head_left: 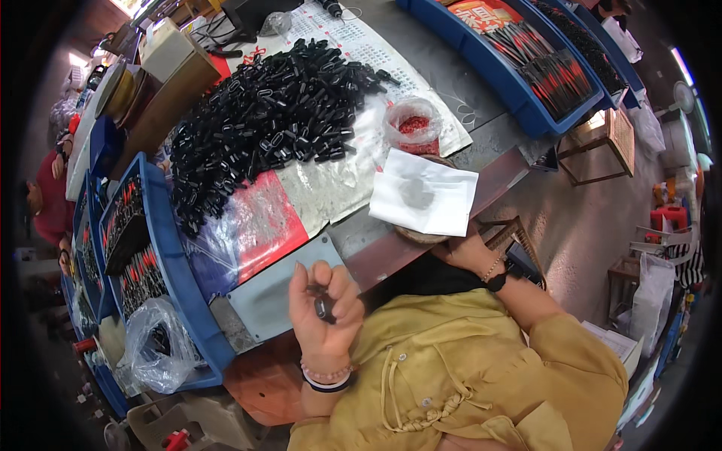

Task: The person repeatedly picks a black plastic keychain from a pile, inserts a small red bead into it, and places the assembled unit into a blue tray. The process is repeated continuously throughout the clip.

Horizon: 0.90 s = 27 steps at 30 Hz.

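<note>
Lying in the curled left hand (322, 332) is a black piece (324, 308), the right hand's (471, 255) grip hidden.

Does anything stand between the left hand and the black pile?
Nothing visible does: between the left hand, holding a black piece, and the black pile lie only a flat grey plate and sheeting.

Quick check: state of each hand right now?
Left hand: closed, fingers curled around a small black part.
Right hand: near the white paper, fingers partly hidden; open or closed cannot be told.
</note>
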Tool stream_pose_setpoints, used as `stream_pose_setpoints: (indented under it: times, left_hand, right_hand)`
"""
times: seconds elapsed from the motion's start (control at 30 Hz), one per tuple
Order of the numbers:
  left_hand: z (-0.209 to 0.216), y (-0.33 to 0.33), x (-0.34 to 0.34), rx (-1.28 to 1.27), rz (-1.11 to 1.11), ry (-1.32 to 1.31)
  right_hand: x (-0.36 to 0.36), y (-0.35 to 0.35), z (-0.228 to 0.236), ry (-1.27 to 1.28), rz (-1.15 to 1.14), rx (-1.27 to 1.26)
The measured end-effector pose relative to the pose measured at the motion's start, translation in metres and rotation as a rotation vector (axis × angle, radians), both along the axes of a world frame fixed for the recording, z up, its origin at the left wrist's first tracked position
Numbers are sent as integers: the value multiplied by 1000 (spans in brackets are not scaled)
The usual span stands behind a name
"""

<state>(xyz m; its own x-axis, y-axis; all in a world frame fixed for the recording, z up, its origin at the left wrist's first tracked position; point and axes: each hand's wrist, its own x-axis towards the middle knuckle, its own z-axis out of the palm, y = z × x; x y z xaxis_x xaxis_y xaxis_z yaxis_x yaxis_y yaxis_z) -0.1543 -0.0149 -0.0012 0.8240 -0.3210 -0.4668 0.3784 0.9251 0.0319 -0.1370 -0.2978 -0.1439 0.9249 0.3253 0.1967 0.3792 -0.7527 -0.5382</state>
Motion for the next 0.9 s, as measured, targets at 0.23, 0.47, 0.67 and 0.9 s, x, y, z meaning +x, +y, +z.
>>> stream_pose_setpoints:
  times: [0.23,0.47,0.67,0.9]
  left_hand:
    - [10,-2,8,107,23,48]
    - [10,10,13,-65,-77,-102]
    - [41,19,38,814,-294,-341]
    - [23,-7,123,2143,-404,-995]
  right_hand:
    - [-10,-11,25,128,-3,-107]
    - [5,10,22,16,26,13]
    - [0,-19,121,696,189,-8]
    - [50,-20,202,188,41,1460]
